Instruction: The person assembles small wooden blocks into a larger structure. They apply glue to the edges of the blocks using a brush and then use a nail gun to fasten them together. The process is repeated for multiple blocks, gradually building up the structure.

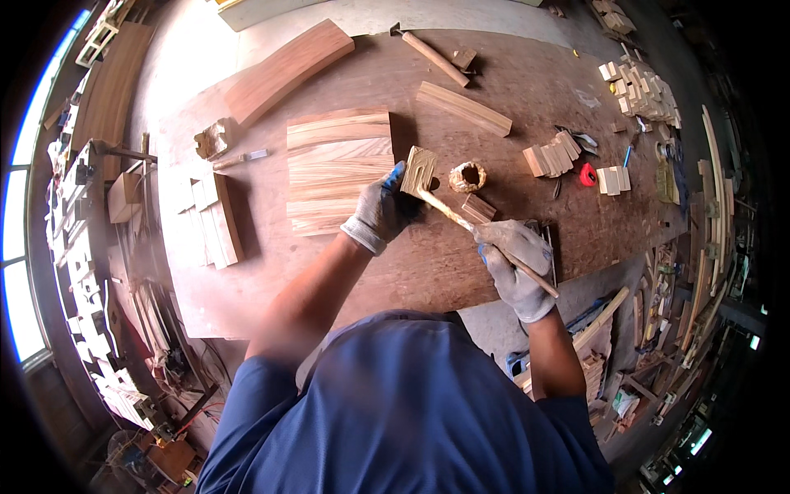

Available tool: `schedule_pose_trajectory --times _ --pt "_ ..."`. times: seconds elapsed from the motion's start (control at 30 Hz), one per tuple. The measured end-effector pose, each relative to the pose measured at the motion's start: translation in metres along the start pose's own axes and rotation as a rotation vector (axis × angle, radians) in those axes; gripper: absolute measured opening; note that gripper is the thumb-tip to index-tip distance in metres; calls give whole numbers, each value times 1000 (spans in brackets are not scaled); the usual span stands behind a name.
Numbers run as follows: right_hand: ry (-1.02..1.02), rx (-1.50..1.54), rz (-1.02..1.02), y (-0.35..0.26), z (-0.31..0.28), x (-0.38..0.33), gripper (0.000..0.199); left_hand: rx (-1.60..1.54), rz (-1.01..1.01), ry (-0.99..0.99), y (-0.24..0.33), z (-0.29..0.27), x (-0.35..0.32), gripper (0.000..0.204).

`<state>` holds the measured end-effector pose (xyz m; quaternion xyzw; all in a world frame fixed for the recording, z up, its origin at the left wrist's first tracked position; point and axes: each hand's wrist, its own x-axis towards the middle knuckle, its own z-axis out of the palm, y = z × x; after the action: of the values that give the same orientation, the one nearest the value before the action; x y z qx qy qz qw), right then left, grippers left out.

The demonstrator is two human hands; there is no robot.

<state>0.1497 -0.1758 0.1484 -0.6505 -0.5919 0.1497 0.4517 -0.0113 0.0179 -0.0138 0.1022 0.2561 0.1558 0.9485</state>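
Note:
My left hand (385, 207), in a grey work glove with blue on the fingers, grips a small wood block (422, 167) whose face carries wet-looking streaks. A long thin glue brush (450, 216) is held in my right hand (518, 262), gloved too, and its tip touches the block's face. Just right of the block stands a small crusted pot (468, 176) with a dark opening. Below the pot lies a short wood piece (479, 207). To the left of my left hand, striped wood pieces sit side by side as a panel (339, 173).
A wide brown worktable (395, 280) bears a thick curved board (290, 70), a hammer (434, 59), a long wood bar (463, 109), stacked blocks (216, 221) and another brush (241, 159). On the right are small blocks (552, 154), a red tape measure (587, 174) and piled pieces (642, 90).

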Motion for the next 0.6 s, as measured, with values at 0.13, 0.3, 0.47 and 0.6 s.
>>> schedule_pose_trajectory --times 0.13,0.3,0.47,0.6 --pt "47 28 77 -2 -10 6 10 -21 -29 -146 5 -10 -2 51" --pt "76 -55 -25 11 -4 20 17 -55 20 -18 2 23 -11 49" --pt "-89 -62 -34 4 -6 15 22 -109 19 32 5 20 -8 52" --pt "-181 -1 -60 -8 -14 15 21 -17 24 24 6 7 -7 54"
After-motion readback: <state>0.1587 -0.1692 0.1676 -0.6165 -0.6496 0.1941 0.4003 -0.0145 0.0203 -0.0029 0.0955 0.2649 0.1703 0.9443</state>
